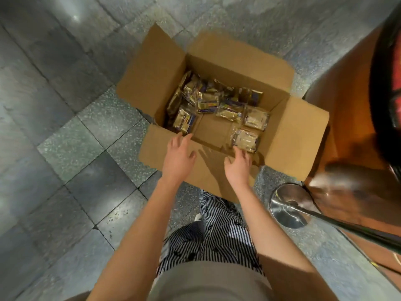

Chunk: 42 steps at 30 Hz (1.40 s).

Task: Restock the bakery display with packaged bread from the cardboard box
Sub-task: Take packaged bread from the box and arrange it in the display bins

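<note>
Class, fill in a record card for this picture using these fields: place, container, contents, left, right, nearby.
place: grey tiled floor
container: cardboard box on the floor, flaps open
contents: packaged bread along the far and side walls; bare bottom showing near the middle
left: left hand empty, fingers relaxed, over the near flap
right: right hand empty, fingertips close to the nearest packet; contact unclear
nearby: shiny metal stand base at the right

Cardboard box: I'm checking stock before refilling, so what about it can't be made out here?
Head view:
1. Packet count: the bread packets overlap in a heap, and the near wall of the cardboard box hides some.
2. Labels: too small, blurred.
3. Wooden fixture at right: cut by the frame edge, motion-blurred.
</note>
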Tool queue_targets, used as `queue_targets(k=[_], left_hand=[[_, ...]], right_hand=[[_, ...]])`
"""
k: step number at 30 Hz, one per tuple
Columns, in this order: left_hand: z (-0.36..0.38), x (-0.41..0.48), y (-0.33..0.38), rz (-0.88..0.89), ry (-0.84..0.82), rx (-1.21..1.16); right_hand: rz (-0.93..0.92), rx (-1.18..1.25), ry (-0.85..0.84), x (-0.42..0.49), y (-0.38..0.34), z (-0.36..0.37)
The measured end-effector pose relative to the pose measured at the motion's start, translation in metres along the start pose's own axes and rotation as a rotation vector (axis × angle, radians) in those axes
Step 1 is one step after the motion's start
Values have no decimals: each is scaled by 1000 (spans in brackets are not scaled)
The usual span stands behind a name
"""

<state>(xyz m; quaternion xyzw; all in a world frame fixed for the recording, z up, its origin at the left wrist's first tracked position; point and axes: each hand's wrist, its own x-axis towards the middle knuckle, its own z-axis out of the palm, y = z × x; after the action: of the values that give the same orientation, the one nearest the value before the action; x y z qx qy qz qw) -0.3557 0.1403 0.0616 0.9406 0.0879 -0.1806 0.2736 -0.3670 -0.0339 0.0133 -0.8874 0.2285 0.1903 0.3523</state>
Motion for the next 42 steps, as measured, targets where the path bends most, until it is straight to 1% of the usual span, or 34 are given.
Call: queue_targets(k=[4,7,11,13,18,21,24,28,31,34,36,38,40,42], left_hand=[[14,57,1,-11,-98,18],[33,103,-3,-73,-179,5],[61,156,-8,-165,-282,19],[75,181,-13,-198,-312,66],[105,232,-40,-158,-333,290],[118,255,-54,-109,-351,431],[133,274,-66,-92,-338,511],[150,288,-78,-157,-353,555],[159,295,-82,-196,-346,574],[164,299,-84,-216,-325,588],[163,300,-85,-217,-303,609],[159,302,-84,-204,-314,616],[155,303,-82,-203,-335,590],[148,303,-78,-213,-331,534]], right_hand=[[67,-65,-9,51,2,0],[48,-223,-33,91,10,1],[-36,-395,-184,143,26,-1],[-40,-443,-244,168,36,0],[-37,-641,-358,219,59,16],[-61,-687,-373,239,76,29],[-109,-716,-389,255,92,44],[-112,-823,-424,273,103,53],[-176,-861,-308,275,107,58],[-211,-878,-290,276,111,57],[-191,-872,-293,276,111,56],[-196,-896,-286,273,108,55],[-222,-892,-339,271,100,52],[-215,-872,-461,269,97,50]])
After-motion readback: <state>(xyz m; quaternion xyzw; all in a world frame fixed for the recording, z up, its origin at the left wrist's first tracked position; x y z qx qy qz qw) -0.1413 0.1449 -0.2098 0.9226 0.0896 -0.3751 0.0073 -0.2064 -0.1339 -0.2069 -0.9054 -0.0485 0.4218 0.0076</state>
